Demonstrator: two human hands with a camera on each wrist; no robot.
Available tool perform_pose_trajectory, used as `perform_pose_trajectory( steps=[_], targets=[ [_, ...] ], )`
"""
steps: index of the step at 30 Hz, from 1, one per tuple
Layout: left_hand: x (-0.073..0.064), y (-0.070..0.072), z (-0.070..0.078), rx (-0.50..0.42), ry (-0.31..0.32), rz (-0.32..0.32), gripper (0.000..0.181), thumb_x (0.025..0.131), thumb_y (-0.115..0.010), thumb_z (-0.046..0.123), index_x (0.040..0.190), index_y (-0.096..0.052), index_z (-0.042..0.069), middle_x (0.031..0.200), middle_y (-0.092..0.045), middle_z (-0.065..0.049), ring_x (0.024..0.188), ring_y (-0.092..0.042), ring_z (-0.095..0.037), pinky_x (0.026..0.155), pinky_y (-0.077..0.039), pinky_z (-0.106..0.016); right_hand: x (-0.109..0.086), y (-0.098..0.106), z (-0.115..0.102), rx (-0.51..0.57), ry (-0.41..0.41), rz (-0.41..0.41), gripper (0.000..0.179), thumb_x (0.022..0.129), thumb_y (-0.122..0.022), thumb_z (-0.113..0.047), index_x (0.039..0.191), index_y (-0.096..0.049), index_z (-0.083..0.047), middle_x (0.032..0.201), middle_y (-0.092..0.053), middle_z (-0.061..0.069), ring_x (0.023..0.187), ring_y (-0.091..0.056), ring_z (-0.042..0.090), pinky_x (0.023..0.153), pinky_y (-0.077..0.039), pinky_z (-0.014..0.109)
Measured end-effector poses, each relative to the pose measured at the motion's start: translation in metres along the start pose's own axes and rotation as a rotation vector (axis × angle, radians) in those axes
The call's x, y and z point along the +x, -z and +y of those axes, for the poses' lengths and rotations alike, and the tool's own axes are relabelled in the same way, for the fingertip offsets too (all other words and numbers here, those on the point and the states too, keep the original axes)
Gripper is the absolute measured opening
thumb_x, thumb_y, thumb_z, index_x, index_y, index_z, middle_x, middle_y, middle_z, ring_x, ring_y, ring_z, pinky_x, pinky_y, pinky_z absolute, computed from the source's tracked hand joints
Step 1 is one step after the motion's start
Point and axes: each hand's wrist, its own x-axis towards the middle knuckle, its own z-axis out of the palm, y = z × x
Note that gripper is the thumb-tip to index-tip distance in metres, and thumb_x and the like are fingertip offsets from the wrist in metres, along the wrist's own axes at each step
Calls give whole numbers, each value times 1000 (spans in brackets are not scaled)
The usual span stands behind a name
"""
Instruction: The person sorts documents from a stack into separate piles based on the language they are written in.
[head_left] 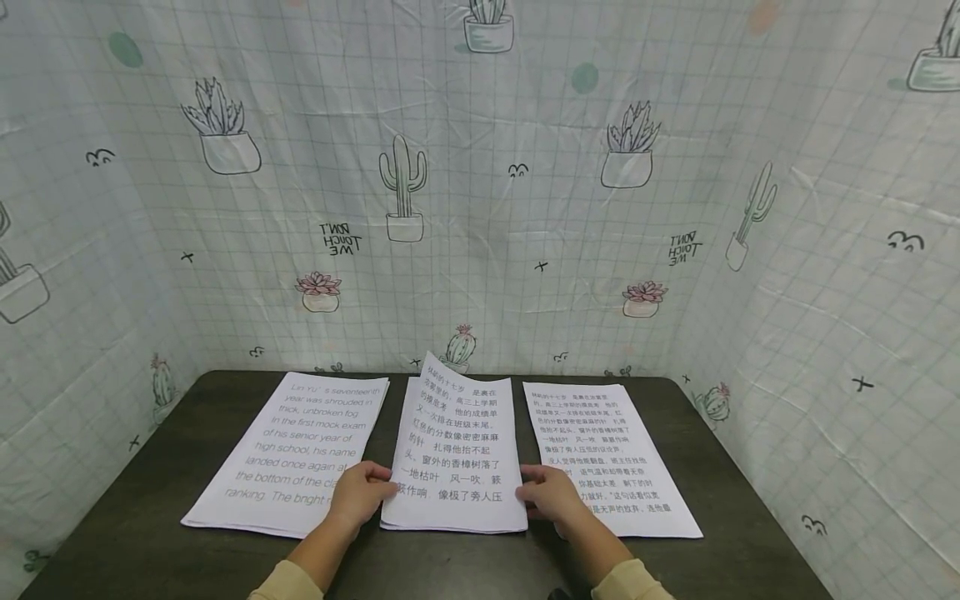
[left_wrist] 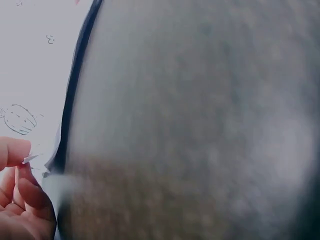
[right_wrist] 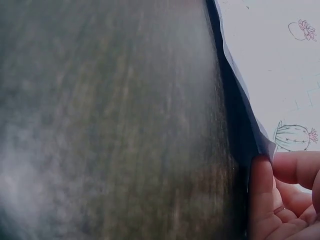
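Note:
Between my hands is the middle stack of paper [head_left: 409,398], topped by a sheet with Chinese print [head_left: 457,450] whose far left corner stands raised. My left hand [head_left: 360,493] pinches the left edge of this sheet near its front. On the opposite edge my right hand [head_left: 549,493] pinches it too, partly covering the right stack. In the left wrist view, the thumb and finger of the left hand [left_wrist: 27,195] meet on a small bit of paper. The right wrist view shows the right hand [right_wrist: 282,195] pinching a lifted paper edge [right_wrist: 250,112].
On the left lies a stack with English print [head_left: 300,450], and on the right another stack with Chinese print [head_left: 600,442]. All sit on a dark table [head_left: 727,483]. A pale cloth with cactus drawings [head_left: 480,208] hangs behind and along the sides.

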Motion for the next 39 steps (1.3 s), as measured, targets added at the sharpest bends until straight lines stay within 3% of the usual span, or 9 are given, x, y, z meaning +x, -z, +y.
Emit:
perform_pose_trajectory(
  steps=[5, 10, 16, 21, 28, 36, 39],
  targets=[
    [1, -1, 1, -26, 3, -25, 27, 81, -70, 6, 102, -65, -9, 84, -69, -13, 71, -61, -16, 59, -51, -29, 0, 0, 0, -1, -6, -12, 50, 87, -61, -1, 134, -50, 12, 103, -69, 19, 87, -69, 21, 76, -60, 43],
    [3, -1, -2, -108, 45, -103, 36, 85, -63, 5, 117, -62, -11, 96, -71, -15, 73, -63, -15, 62, -54, -30, 0, 1, -2, 3, -18, -14, 50, 88, -61, -3, 135, -49, 11, 104, -68, 18, 93, -70, 25, 79, -60, 44],
    [4, 1, -8, -323, 77, -225, 49, 86, -54, -1, 133, -48, -14, 110, -68, -19, 85, -68, -18, 71, -58, -35, -1, 2, -3, 26, -16, -3, 49, 89, -59, -3, 135, -49, 11, 111, -67, 23, 100, -69, 32, 81, -59, 46],
    [5, 4, -11, -476, 86, -298, 54, 90, -54, 1, 140, -41, -12, 116, -68, -15, 93, -69, -16, 78, -57, -34, 0, 1, -4, 59, -15, 42, 49, 89, -59, -4, 134, -51, 11, 121, -62, 28, 97, -69, 26, 81, -59, 44],
    [5, 6, -10, -551, 63, -316, 56, 92, -53, 4, 144, -36, -11, 120, -68, -13, 94, -68, -13, 78, -55, -30, 1, 4, -10, 79, 0, 79, 48, 91, -59, -8, 135, -50, 10, 129, -58, 29, 98, -67, 22, 83, -58, 42],
    [5, 0, -3, -576, 47, -282, 56, 92, -53, 1, 144, -35, -11, 127, -62, -22, 94, -67, -14, 77, -56, -32, -2, 8, -11, 153, 20, 74, 53, 92, -55, -5, 143, -44, 5, 108, -68, 21, 82, -67, 16, 69, -57, 33],
    [5, -3, -1, -598, 35, -302, 58, 91, -51, -2, 145, -33, -11, 129, -61, -24, 93, -68, -13, 76, -55, -31, -3, 12, -9, 159, 27, 77, 53, 93, -54, -4, 144, -42, 4, 107, -68, 20, 82, -66, 16, 67, -56, 33]
  ],
)
